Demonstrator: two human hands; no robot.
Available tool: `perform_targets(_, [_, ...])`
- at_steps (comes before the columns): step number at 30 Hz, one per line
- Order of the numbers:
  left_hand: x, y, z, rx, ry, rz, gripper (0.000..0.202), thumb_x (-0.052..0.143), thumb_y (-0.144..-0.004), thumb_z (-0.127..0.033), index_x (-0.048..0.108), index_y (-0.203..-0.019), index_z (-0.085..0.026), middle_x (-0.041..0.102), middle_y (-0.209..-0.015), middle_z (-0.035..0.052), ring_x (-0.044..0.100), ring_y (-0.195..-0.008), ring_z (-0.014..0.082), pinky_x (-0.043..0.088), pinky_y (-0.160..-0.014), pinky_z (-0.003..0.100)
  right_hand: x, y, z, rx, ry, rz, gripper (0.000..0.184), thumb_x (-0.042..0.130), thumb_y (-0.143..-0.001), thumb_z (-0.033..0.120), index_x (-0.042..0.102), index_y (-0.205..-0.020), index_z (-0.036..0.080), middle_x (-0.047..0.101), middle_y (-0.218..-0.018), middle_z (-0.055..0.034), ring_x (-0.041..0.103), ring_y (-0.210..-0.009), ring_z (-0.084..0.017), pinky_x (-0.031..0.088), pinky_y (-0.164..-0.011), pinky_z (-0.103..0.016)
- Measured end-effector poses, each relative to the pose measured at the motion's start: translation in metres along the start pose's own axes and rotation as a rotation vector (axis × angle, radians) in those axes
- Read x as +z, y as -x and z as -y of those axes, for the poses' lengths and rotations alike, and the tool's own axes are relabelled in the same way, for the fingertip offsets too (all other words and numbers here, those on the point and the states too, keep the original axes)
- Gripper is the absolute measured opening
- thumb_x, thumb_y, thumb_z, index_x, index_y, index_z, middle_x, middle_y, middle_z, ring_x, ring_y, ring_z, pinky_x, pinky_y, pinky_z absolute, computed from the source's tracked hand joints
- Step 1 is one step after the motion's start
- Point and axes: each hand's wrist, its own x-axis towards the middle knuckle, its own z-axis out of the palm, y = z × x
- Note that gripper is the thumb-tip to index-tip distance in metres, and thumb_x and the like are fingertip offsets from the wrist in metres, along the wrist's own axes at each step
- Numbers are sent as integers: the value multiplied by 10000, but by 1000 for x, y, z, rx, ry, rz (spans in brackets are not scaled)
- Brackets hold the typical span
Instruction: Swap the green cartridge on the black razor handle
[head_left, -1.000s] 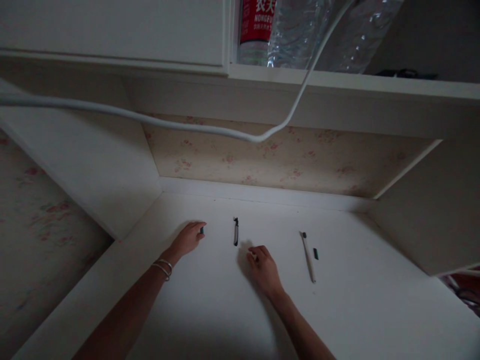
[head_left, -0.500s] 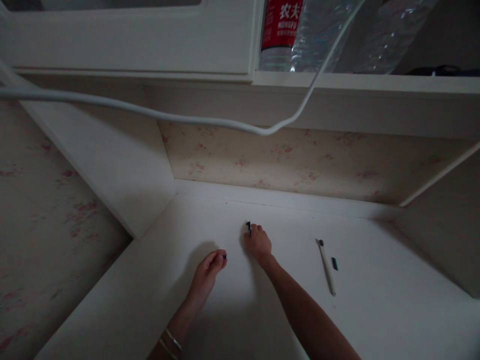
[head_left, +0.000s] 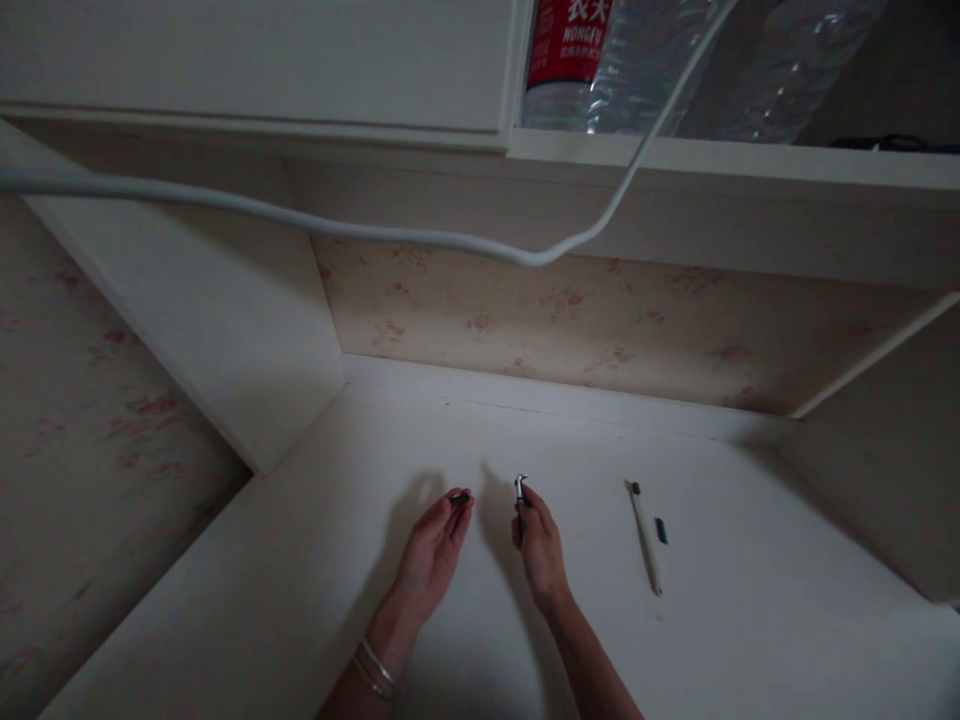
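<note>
My right hand is closed around the dark handle of a small razor-like tool, whose bent silver head points up and away from me. To its left, my left hand pinches a small black piece between thumb and fingers; its exact kind is too small to make out. Both hands are held above the white tabletop, a short gap apart. Right of them lie a pale toothbrush with a dark head and a small dark teal piece.
A white cable hangs across the view above the hands. Overhead, a white cabinet has an open shelf with plastic bottles. Flowered wallpaper covers the back wall, with white side panels at the left.
My right hand has drawn back toward me and turned, bringing the tool's silver head into sight. My left hand has turned palm up, showing more of the black piece.
</note>
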Motion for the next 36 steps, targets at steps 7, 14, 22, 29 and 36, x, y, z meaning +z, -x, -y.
perform_targets(7, [14,-5,11,-48,136,-62,145,586,-816,-91,697,-908,-74,693,-1031,127,622,-1044,198,489,-953,274,12,47,9,251,-686,132,357,579,-828,501,604,-942,164,371,-584,64,298,-422,-51,222,-369,-165])
perform_targets(14, [11,1,13,-94,92,10,187,628,-814,-154,680,-986,-102,684,-1036,156,646,-987,197,500,-892,255,23,63,4,357,-1008,99,291,695,-746,452,565,-719,194,498,-638,30,435,-523,-90,374,-459,-183])
perform_targets(22, [11,7,15,-135,-17,176,175,688,-776,-236,690,-939,-174,692,-1046,86,647,-946,198,491,-811,284,24,67,5,236,-1001,196,304,619,-829,421,536,-682,168,450,-554,43,358,-445,-63,263,-408,-174])
perform_targets(29, [6,10,18,-97,-104,265,250,704,-759,-186,682,-1006,-152,670,-1115,90,626,-992,182,448,-890,285,12,74,18,111,-787,211,364,519,-894,438,487,-652,168,386,-523,50,299,-455,-75,212,-428,-214])
perform_targets(36, [4,11,21,-95,-135,303,183,659,-803,-205,682,-981,-169,678,-1100,90,642,-974,189,460,-848,286,6,79,15,154,-733,212,353,543,-869,466,476,-686,172,346,-584,51,268,-511,-79,192,-445,-209])
